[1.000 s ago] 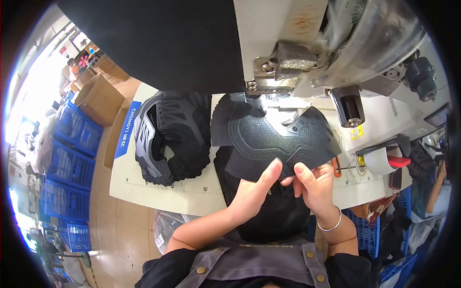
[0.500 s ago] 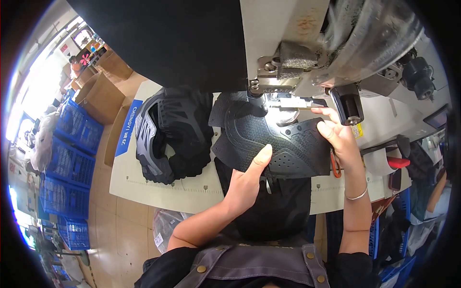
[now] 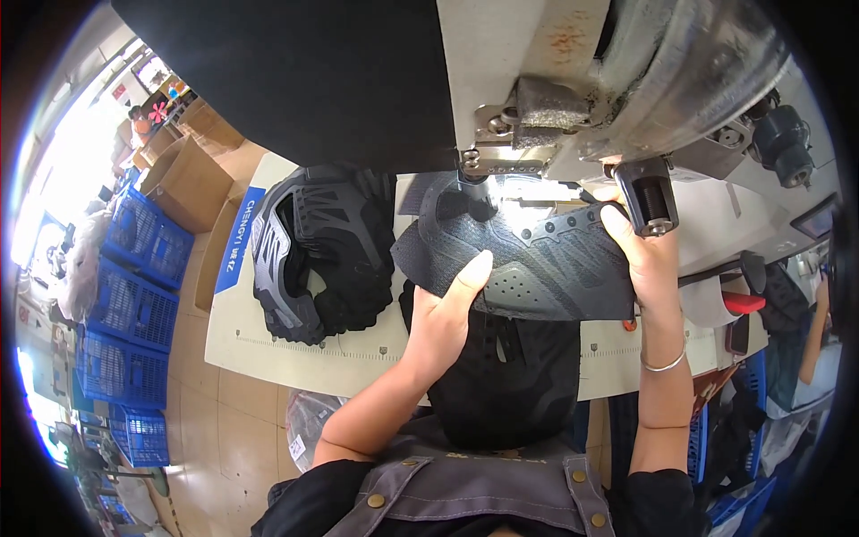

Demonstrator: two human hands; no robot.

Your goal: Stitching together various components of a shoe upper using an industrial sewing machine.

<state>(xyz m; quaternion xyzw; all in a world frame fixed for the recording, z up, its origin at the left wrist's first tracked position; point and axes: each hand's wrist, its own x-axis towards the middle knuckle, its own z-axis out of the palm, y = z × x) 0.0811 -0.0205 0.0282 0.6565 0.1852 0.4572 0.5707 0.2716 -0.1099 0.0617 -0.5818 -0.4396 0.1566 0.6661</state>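
Note:
A black shoe upper (image 3: 537, 286) with eyelets and small punched holes lies under the head of a sewing machine (image 3: 510, 125). My left hand (image 3: 447, 318) grips its near left edge, thumb on top and fingers hidden underneath. At the upper's right end, my right hand (image 3: 646, 259) pinches it between thumb and fingers; the fingers are partly behind a black machine part. Bright light falls on the upper beside the presser area, and the needle itself cannot be made out. More black material (image 3: 510, 385) hangs over the table edge below my hands.
To the left, a pile of black and grey shoe uppers (image 3: 327, 255) rests on the pale worktable (image 3: 358, 362). Blue crates (image 3: 130, 304) and cardboard boxes (image 3: 188, 183) stand on the floor beyond. A red-topped item (image 3: 743, 304) is at the right. Another person's arm (image 3: 814, 345) shows at far right.
The shoe upper has turned and shifted a little, its right end moving rightward. My left hand has slid slightly left and my right hand slightly right, both keeping their hold.

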